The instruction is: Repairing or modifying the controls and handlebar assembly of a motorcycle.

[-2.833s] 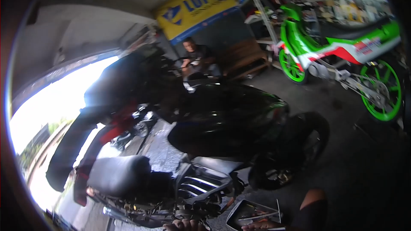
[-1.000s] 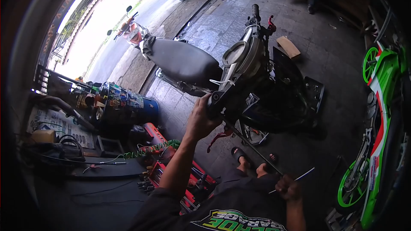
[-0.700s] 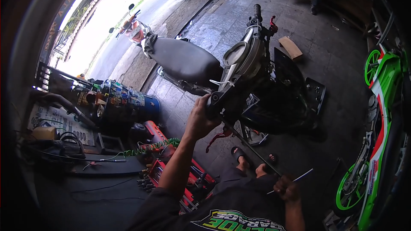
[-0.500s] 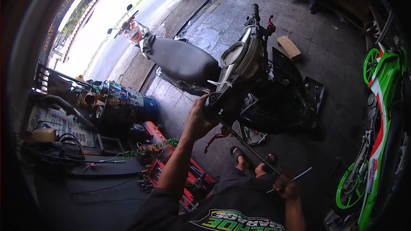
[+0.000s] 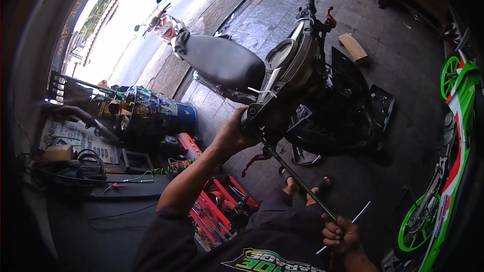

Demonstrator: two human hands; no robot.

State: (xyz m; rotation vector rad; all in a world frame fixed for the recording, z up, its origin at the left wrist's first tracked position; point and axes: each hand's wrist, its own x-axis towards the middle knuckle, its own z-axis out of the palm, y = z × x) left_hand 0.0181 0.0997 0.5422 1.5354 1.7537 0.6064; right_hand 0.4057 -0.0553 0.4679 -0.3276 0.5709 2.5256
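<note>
One long, dark, straight rod (image 5: 298,180) with a silvery crossbar (image 5: 361,212)

Left forearm, bare and slanting up and away from the cuff of a dark short sleeve (image 5: 166,239), runs to the bare left hand (image 5: 233,135), held forward, its fingers mostly hidden. Bare right hand (image 5: 345,235) lower and nearer the torso, fingers curled into a fist, knuckles toward the left. Right forearm (image 5: 364,262) short in view, entering from the lower edge.
</note>
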